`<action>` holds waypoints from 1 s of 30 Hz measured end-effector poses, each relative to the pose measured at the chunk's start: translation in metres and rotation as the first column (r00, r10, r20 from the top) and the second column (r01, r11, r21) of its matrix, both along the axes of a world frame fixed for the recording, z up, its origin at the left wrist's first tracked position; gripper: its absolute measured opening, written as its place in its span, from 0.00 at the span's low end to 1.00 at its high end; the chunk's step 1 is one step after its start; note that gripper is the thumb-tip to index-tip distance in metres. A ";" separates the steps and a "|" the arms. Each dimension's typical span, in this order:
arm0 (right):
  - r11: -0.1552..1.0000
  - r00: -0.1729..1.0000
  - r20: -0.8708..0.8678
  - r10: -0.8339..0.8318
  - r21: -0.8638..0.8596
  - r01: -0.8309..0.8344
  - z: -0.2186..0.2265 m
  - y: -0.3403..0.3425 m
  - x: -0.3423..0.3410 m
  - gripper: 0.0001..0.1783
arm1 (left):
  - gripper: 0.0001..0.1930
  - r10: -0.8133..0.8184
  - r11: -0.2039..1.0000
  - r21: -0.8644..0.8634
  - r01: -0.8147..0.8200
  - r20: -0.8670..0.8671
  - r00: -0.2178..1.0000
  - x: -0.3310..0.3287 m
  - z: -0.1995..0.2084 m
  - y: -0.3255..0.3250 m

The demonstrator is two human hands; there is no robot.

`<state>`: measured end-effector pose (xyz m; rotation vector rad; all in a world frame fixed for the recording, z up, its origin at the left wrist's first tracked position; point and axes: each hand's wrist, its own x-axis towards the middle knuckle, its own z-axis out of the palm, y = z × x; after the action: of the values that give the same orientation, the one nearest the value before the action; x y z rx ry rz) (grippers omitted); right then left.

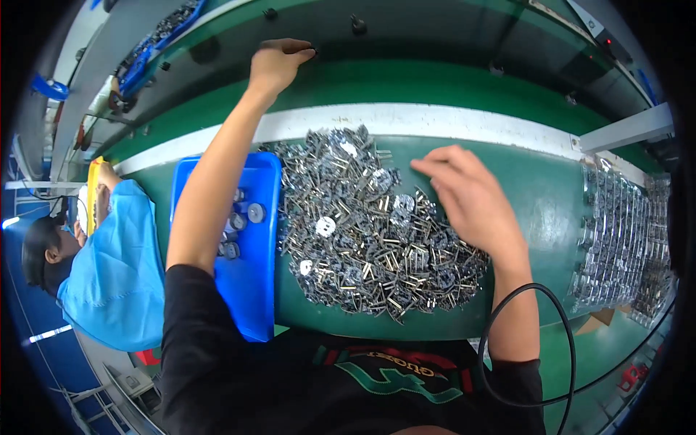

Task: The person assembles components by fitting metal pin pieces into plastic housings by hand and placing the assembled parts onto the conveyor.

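My left hand [278, 67] is stretched out over the dark conveyor belt [420, 32], its fingers pinched together. A small dark thing shows at the fingertips, too small to make out. My right hand [470, 194] hovers by the right side of a large heap of small plug parts [362, 246], dark with metal pins. Its fingers are loosely extended and apart, with nothing seen in them. Under my left forearm stands a blue plastic tray [255, 312] holding several round grey parts [256, 212].
A white rail [435, 119] runs between the green table [544, 217] and the belt, which carries scattered dark parts [358, 25]. Stacked clear trays of parts [612, 235] stand at right. A black cable [569, 341] loops near my right forearm. A person in blue [116, 268] works at left.
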<state>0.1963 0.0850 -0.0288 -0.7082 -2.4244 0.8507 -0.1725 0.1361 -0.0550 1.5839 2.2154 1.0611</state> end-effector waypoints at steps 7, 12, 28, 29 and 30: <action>0.992 0.986 0.151 0.077 0.091 -0.091 -0.006 0.001 -0.015 0.22 | 0.18 0.180 0.983 -0.025 -0.180 0.005 0.984 -0.022 -0.015 0.052; 0.985 0.990 0.019 0.138 0.104 -0.139 -0.007 -0.002 -0.032 0.16 | 0.17 0.376 0.925 0.088 -0.369 -0.096 0.922 -0.081 -0.005 0.007; 0.998 0.995 0.092 -0.046 0.047 0.042 -0.007 -0.004 -0.028 0.09 | 0.12 0.501 0.757 -0.081 -0.648 -0.566 0.655 -0.299 -0.033 -0.185; 0.997 0.995 0.081 -0.050 0.059 0.045 -0.009 -0.003 -0.026 0.08 | 0.12 0.476 0.790 -0.073 -0.608 -0.551 0.685 -0.290 -0.030 -0.180; 0.997 0.993 0.102 -0.061 0.053 0.056 -0.007 -0.003 -0.025 0.08 | 0.11 0.452 0.820 -0.066 -0.569 -0.536 0.713 -0.279 -0.026 -0.175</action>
<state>0.1716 0.0817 -0.0358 -0.8189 -2.4939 0.7449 -0.4518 -0.0389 -0.0808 1.2576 3.1314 0.4718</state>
